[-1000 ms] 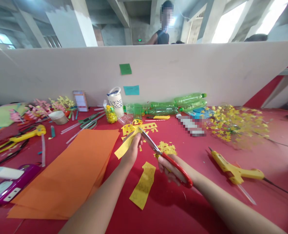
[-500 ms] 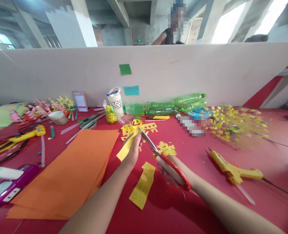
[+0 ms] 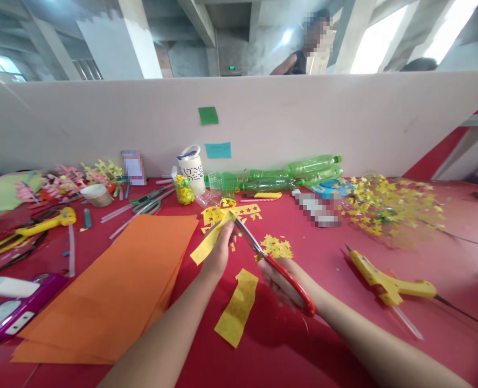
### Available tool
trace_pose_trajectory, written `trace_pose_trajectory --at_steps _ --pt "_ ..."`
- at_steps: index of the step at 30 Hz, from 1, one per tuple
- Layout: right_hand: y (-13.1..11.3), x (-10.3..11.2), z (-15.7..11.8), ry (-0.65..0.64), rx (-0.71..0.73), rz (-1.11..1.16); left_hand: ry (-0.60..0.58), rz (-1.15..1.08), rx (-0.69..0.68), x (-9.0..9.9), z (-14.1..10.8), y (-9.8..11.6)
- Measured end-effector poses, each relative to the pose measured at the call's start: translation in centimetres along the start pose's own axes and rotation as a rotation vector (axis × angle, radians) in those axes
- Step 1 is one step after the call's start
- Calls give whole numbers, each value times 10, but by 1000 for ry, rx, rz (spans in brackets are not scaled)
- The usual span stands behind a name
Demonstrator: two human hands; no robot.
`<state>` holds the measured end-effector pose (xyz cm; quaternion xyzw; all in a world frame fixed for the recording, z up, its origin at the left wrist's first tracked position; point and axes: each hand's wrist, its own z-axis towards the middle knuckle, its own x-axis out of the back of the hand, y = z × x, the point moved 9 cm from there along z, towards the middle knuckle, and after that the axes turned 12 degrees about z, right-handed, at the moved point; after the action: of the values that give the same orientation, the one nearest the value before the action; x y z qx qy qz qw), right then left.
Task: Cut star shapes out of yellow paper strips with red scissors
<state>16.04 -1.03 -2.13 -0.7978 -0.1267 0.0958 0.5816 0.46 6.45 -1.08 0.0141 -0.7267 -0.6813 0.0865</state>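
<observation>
My left hand [image 3: 221, 245] is closed on a yellow paper strip [image 3: 205, 247], pinching it near its upper end. In my right hand [image 3: 281, 277] is a pair of red-handled scissors [image 3: 289, 280], its blade tips at the end of the strip by my left fingertips. A second yellow strip [image 3: 236, 310] lies on the red table between my forearms. Beyond the scissors sits a small pile of cut yellow stars [image 3: 277, 246]. Yellow scraps with star-shaped holes [image 3: 247, 210] lie just past my left hand.
Orange sheets [image 3: 113, 285] cover the left side, near a purple power strip [image 3: 24, 307]. A yellow glue gun [image 3: 388, 280] lies at right, with a cluster of yellow stars [image 3: 388, 207] behind it. Green bottles [image 3: 271, 180] line the partition [image 3: 263, 118]. A person [image 3: 299, 59] is beyond it.
The yellow strip in my left hand has turned slightly, its lower end shifting left and up. Both hands stay nearly in place. The person behind the partition has moved right.
</observation>
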Motion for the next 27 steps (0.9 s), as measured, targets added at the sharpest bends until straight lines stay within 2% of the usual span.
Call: trace_pose_trajectory --at_steps 4,8,12,19,27 --pt "2 3 1 21 -17 -26 -22 -98 -42 -3 4 2" --pt "1 7 1 57 -25 -43 17 -234 -127 2 7 16" --pt "0 6 0 40 -43 -37 20 -280 -186 7 10 27" --pt "-3 4 -3 -24 -35 -95 69 -267 -207 14 16 27" --pt "-7 6 -4 -64 -8 -149 -40 -199 -247 11 20 32"
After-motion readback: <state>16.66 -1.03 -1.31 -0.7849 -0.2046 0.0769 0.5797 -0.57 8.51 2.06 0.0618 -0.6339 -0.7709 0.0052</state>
